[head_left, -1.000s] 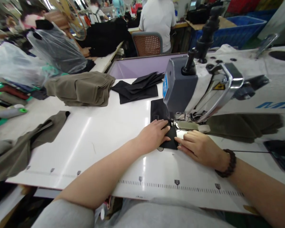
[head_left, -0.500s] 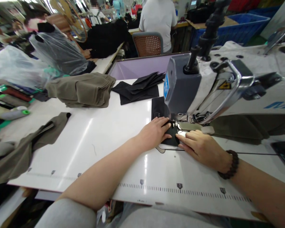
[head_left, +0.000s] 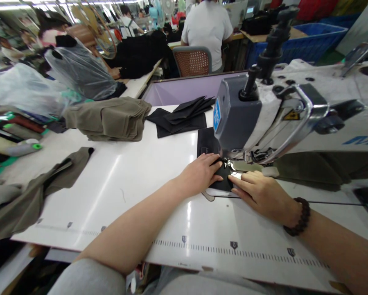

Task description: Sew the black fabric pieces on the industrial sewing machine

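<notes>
A black fabric piece [head_left: 208, 141] lies flat under the needle area of a sewing machine [head_left: 237, 110]. My left hand [head_left: 200, 174] rests on its left part, palm down with fingers spread. On the right, my right hand [head_left: 260, 190] lies low beside the presser foot, its fingertips at the fabric's right edge and its fingers apart. Olive fabric [head_left: 319, 168] extends to the right beneath the machine arm. Where the fingertips meet the black fabric, fine detail is too small to tell.
Folded olive pieces [head_left: 107, 119] and black pieces [head_left: 180, 119] lie at the back of the white table [head_left: 153, 164]. Olive cloth [head_left: 61, 172] and thread spools [head_left: 24, 148] are at the left. Beyond sit a person [head_left: 206, 28] and a blue crate [head_left: 306, 43].
The whole view has shifted slightly, with objects appearing a little lower. Both hands keep nearly the same place on and beside the black fabric.
</notes>
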